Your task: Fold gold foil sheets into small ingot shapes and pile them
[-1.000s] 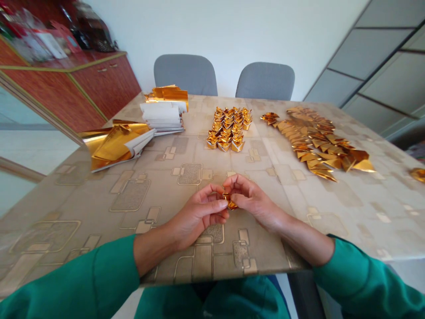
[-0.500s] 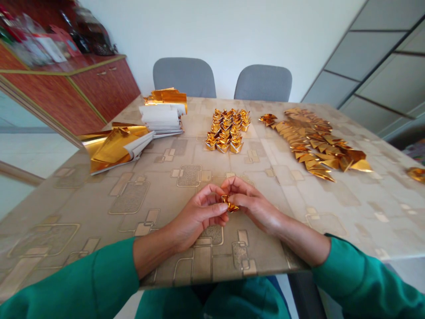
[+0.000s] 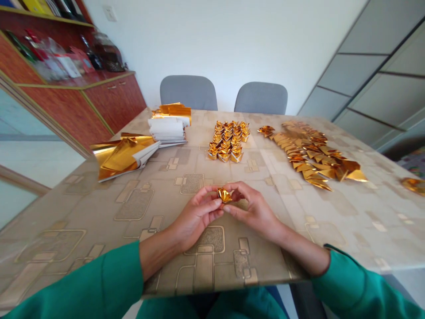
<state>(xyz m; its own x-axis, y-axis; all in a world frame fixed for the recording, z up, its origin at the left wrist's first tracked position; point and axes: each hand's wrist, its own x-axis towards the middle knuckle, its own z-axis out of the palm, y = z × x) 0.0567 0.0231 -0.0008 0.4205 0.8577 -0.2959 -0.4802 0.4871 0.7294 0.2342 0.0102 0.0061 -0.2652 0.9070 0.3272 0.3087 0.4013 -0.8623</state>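
A small folded gold paper ingot is held just above the table near its front edge. My left hand pinches it from the left between thumb and fingers. From the other side, the curved fingers and thumb of my right hand close round its right end. Beyond my hands, finished gold paper ingots stand in close rows. To the right lie overlapping folded gold paper pieces, with a few more pieces just left of them.
At the left lie gold foil sheets and a white-backed paper stack. A patterned cloth covers the table. Two grey chairs stand behind it. A wooden cabinet with bottles is at the left. Another gold piece sits far right.
The ingot has been turned in my fingers, and more of its gold top now shows. My right thumb has moved from its top to its lower side. The camera view has tilted up slightly.
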